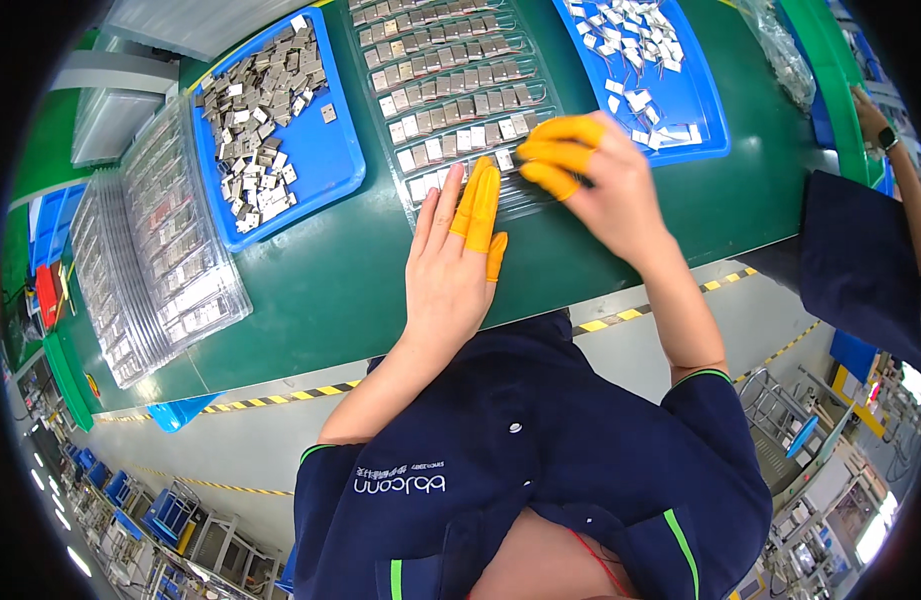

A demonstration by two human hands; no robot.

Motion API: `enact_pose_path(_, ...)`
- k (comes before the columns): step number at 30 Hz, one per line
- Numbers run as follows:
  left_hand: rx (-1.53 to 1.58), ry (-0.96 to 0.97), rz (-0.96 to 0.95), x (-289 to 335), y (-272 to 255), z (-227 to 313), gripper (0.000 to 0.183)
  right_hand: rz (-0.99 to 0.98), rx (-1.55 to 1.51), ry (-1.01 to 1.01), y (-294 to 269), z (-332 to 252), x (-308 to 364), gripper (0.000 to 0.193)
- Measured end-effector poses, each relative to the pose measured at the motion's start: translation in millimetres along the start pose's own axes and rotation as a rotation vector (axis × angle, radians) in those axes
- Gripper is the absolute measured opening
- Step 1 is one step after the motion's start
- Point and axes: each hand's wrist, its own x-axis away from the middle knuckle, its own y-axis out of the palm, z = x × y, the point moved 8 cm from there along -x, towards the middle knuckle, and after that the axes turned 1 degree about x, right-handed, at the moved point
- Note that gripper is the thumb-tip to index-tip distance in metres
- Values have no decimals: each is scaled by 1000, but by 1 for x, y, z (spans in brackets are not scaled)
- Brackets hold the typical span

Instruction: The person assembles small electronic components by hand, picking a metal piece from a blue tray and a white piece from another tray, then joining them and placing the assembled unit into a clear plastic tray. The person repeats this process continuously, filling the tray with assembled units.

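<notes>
green worktop (310,290) carried blue trays (325,150) beside the clear tray (450,90). left hand (450,265) lay flat, fingers open; right hand (600,185) fingers pinched a small metal part (504,159).

Both hands (450,265) (600,185) outstretched, fingers capped.

Two blue trays sit on the green tabletop: one (320,170) near its left end heaped with small metal pieces, one (705,120) toward the right end holding small white parts. Between them lies one clear tray (540,200) with rows of pockets. One stack of clear trays (160,250) rests by the left edge. Two hands work there, left hand (450,265) and right hand (605,185), with six yellow finger covers in all, three on each.
</notes>
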Motion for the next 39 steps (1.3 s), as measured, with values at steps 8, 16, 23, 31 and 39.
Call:
enact_pose_path(8,-80,-99,194,-7,-64,-41,38,28,219,600,-78,99,21,19)
enact_pose_path(16,-239,-246,308,-11,-101,-105,26,-86,339,643,-68,95,18,25)
enact_pose_path(23,-150,-554,245,-16,-110,-158,21,-67,250,477,-41,81,2,26)
enact_pose_path(31,-112,-501,216,-39,-100,-171,25,-81,416,174,-29,61,-7,24)
enact_pose_path(39,-91,-358,137,-59,-74,-174,26,95,230,415,-44,80,1,21)
